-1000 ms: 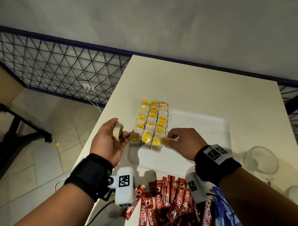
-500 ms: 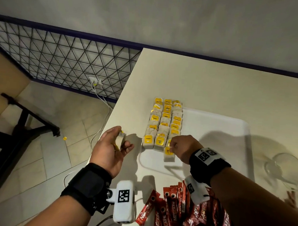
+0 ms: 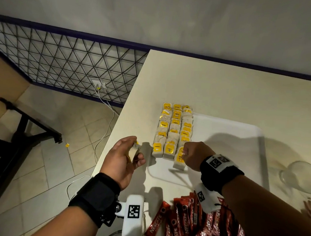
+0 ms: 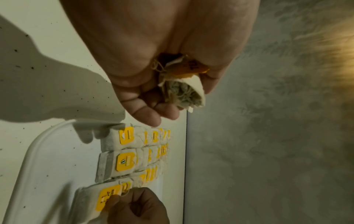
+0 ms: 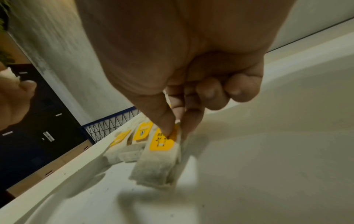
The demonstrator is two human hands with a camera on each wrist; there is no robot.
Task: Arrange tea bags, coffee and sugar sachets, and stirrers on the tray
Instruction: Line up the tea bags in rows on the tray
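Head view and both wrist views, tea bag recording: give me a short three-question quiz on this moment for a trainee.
1. True or false: the right hand pinches a white paper tea bag with a yellow tag at the near end of the rows on the white plastic tray.
2. How many rows of tea bags lie on the tray? A) two B) three C) five
3. Fill in: the red Nescafe coffee sachets lie on the cream table, ____ the tray.

Key
1. True; thumb and fingers pinch its tagged end.
2. B. The left hand holds a spare tea bag.
3. Outside, at its near edge.
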